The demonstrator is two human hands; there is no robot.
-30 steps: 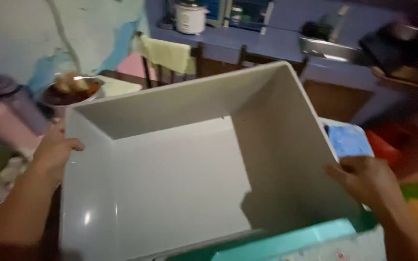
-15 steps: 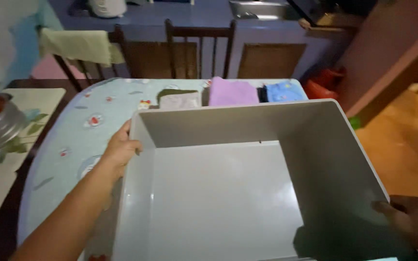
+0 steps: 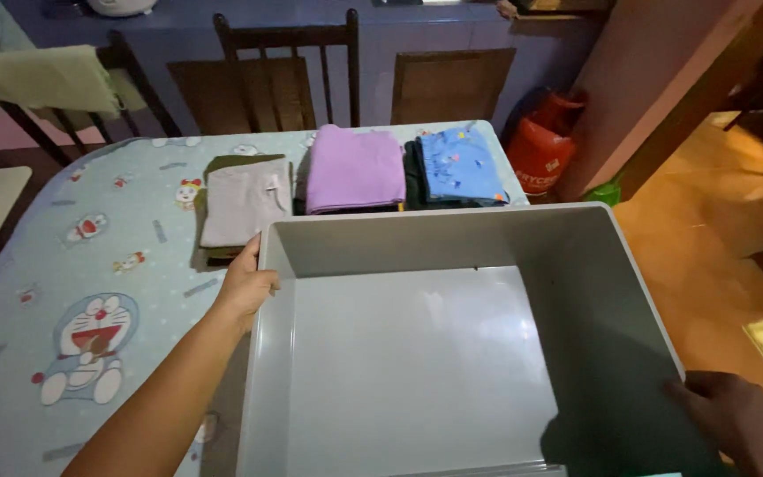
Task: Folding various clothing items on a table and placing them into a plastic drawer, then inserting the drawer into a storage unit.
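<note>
Grey plastic bin (image 3: pixel 452 353) over the table's (image 3: pixel 90 230) right edge, near rim cut off. Left hand (image 3: pixel 245 283) clamps its left wall, right hand (image 3: pixel 739 424) grips the near right corner, fingers partly hidden. Folded clothes (image 3: pixel 355 168) just beyond the far rim; open table to the left.

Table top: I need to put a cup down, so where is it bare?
Bare cloth lies left of the grey bin, beside the left hand and the beige folded stack. The far edge is crowded: purple stack, blue stack.
</note>
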